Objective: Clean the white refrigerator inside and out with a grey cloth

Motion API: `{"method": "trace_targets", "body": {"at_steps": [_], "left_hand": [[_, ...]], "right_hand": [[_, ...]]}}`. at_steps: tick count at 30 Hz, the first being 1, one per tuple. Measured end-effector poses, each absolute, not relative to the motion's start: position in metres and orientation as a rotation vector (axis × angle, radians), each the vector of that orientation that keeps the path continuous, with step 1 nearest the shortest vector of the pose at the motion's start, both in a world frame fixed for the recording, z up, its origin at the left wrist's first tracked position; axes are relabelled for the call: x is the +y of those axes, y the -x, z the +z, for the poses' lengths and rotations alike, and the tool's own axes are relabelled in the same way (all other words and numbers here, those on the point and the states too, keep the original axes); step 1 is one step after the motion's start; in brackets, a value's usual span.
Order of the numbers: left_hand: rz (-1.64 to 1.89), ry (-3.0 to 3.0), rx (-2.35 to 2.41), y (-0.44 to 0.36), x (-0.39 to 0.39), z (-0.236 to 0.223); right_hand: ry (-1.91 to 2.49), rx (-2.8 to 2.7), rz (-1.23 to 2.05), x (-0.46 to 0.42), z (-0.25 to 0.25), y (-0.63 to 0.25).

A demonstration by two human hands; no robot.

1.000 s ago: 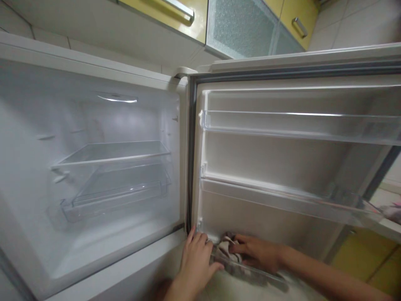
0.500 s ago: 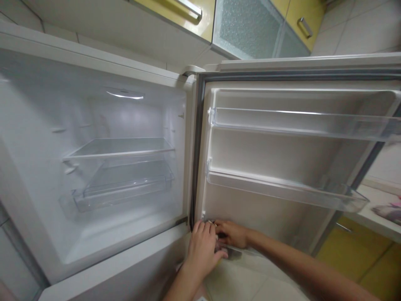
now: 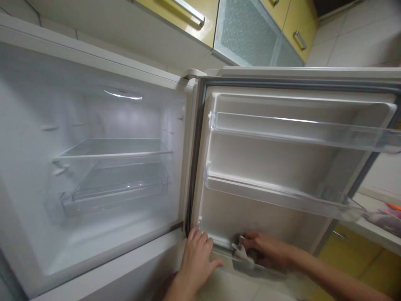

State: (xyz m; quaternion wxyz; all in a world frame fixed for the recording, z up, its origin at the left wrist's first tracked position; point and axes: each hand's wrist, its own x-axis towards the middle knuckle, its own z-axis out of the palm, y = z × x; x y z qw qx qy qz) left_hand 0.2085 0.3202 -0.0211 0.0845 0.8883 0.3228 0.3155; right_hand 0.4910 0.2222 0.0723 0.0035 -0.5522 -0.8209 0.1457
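Note:
My right hand (image 3: 261,248) holds a crumpled whitish-grey cloth (image 3: 240,251) inside the lowest clear door bin (image 3: 260,269). At the bin's left end, near the hinge side, my left hand (image 3: 198,253) has its fingers hooked over the edge, with the thumb apart on the front. The bin belongs to the open refrigerator door (image 3: 269,167). Part of the cloth is hidden by my right fingers, and that hand is slightly blurred.
Two more clear bins, an upper one (image 3: 282,131) and a middle one (image 3: 275,193), cross the door. To the left, the refrigerator compartment has a glass shelf (image 3: 115,147) and a clear drawer (image 3: 115,202). Yellow cabinets (image 3: 297,25) hang above; a counter (image 3: 379,228) stands right.
My right hand has moved right along the lowest bin, away from my left hand, and the cloth now shows. My left hand stays at the bin's left end. The view has shifted slightly.

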Motion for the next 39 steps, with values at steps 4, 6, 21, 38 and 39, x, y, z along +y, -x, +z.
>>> {"method": "trace_targets", "body": {"at_steps": [4, 6, 21, 38, 39], "left_hand": [[1.062, -2.573, 0.918, -0.210, 0.319, -0.028], [1.099, -2.551, 0.914, -0.210, 0.319, -0.028], [1.001, -2.642, 0.936, -0.204, 0.322, -0.027], [0.921, -2.740, 0.969, -0.204, 0.315, -0.024], [0.901, -2.742, 0.966, -0.203, 0.315, -0.023]], "right_hand": [[1.511, -2.562, -0.394, 0.232, 0.100, -0.446], [1.266, -2.475, -0.822, 0.251, 0.110, -0.422], [1.669, -1.974, -1.226, 0.239, 0.079, -0.517], [1.529, -2.076, -0.972, 0.318, 0.076, -0.389], [1.535, -2.079, -0.947, 0.320, 0.072, -0.386]]}}
